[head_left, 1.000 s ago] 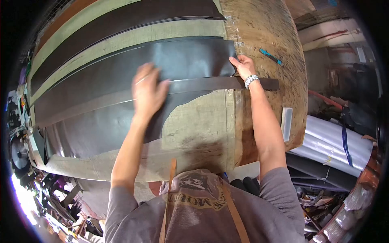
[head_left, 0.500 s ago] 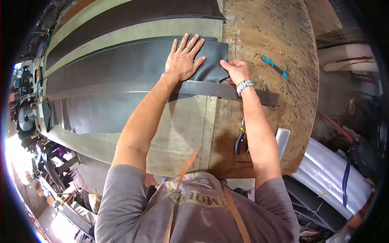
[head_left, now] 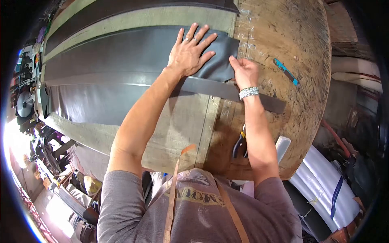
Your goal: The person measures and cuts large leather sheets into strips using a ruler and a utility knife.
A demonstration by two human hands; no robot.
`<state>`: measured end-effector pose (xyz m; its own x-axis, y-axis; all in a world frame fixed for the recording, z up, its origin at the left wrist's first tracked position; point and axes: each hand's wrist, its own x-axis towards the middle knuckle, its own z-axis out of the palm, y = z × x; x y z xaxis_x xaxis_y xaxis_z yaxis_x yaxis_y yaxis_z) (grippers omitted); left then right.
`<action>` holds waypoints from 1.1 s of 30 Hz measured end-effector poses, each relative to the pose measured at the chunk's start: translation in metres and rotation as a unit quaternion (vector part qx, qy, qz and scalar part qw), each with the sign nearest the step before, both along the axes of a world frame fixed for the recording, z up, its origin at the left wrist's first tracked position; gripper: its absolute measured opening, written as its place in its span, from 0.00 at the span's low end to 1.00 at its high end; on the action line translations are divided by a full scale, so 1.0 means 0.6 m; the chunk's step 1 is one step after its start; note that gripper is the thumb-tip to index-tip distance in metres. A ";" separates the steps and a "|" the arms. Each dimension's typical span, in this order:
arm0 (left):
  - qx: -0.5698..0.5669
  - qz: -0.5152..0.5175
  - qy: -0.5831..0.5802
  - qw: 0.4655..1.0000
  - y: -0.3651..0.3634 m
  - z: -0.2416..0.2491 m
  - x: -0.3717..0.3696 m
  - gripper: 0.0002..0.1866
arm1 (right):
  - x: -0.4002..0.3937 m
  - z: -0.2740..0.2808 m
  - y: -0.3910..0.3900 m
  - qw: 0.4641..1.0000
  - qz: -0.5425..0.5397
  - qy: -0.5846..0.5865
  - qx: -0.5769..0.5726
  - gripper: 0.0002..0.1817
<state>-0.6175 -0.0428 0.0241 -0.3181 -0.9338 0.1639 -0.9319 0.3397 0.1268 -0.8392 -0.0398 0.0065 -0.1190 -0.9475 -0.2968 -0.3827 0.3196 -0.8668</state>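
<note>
A large black leather sheet point(head_left: 121, 60) lies spread on a worn wooden table point(head_left: 283, 32). My left hand point(head_left: 190, 50) is pressed flat on the sheet near its right end, fingers spread. My right hand point(head_left: 245, 71) pinches the sheet's right edge at its lower corner. A long dark metal ruler point(head_left: 219, 90) lies across the sheet under both forearms, and its right end reaches past my right wrist.
A blue-handled knife point(head_left: 285, 71) lies on the table to the right of my right hand. Pliers point(head_left: 240, 143) and a white block point(head_left: 281, 146) sit near the table's front edge. Another dark strip point(head_left: 133, 6) lies at the far side. White rolls point(head_left: 324, 186) are stacked lower right.
My left hand has come down from mid-air and now lies flat on the leather. My right hand stays at the sheet's right edge. The view has shifted to the left.
</note>
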 end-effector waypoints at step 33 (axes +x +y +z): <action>-0.038 0.131 0.176 0.975 0.212 0.019 -0.007 0.19 | -0.288 0.117 -0.059 0.979 0.186 0.081 -0.033 0.19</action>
